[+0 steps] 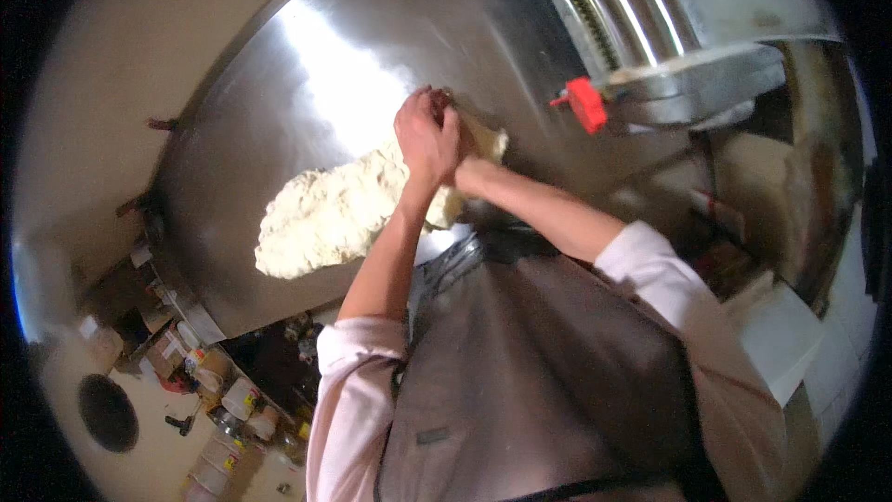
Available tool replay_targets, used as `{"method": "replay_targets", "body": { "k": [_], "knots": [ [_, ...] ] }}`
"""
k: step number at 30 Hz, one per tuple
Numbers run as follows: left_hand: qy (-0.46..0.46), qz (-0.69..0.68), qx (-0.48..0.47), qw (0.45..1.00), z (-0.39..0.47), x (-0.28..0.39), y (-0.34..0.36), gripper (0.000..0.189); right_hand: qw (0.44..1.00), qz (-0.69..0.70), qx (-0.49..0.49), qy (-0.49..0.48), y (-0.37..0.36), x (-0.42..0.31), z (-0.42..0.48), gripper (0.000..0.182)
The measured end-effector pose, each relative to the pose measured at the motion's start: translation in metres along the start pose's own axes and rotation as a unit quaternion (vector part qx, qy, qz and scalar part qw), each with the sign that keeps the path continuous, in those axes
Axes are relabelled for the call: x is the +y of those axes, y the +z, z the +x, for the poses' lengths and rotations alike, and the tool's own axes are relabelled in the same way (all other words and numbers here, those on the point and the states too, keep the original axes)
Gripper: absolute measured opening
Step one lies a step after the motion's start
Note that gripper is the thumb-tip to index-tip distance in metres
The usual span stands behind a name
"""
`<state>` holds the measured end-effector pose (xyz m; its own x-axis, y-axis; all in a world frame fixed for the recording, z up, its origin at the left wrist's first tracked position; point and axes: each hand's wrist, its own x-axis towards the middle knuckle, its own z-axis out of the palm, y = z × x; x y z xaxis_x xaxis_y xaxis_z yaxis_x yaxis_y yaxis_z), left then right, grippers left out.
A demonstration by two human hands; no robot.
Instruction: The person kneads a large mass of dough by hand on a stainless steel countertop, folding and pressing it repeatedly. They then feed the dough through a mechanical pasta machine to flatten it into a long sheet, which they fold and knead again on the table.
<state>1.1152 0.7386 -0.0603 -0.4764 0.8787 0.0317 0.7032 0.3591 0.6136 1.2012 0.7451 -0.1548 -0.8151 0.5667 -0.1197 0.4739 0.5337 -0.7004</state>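
A long, lumpy mass of pale dough lies on a stainless-steel worktable in front of me. My left hand lies over my right hand at the right end of the dough. Both arms reach out straight, and the hands appear to bear down on the dough. Most of my right hand is hidden beneath the left, so its fingers cannot be made out. The left fingers curl away from view, with the thumb set apart. A flap of dough sticks out just right of the hands.
At the upper right stands a large machine with a curved steel body and a red knob. Several tubs and packages crowd a surface at the lower left. A brown apron hangs close to the table's near edge.
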Motion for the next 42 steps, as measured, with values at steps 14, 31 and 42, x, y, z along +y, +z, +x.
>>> {"method": "replay_targets", "body": {
  "k": [14, 31, 42],
  "knots": [
    [0.159, 0.087, 0.003, 0.983, -0.060, 0.011, 0.010, 0.049, 0.999, -0.010, 0.034, -0.018, 0.007, -0.025, -0.038, 0.080],
    [0.132, 0.074, 0.074, 0.986, -0.045, 0.035, 0.048, 0.042, 0.997, 0.006, 0.036, -0.074, -0.027, 0.018, -0.034, 0.062],
    [0.142, 0.078, 0.057, 0.985, -0.033, 0.031, 0.045, 0.046, 0.977, -0.154, 0.117, -0.095, -0.032, 0.015, -0.025, 0.077]
  ]
}}
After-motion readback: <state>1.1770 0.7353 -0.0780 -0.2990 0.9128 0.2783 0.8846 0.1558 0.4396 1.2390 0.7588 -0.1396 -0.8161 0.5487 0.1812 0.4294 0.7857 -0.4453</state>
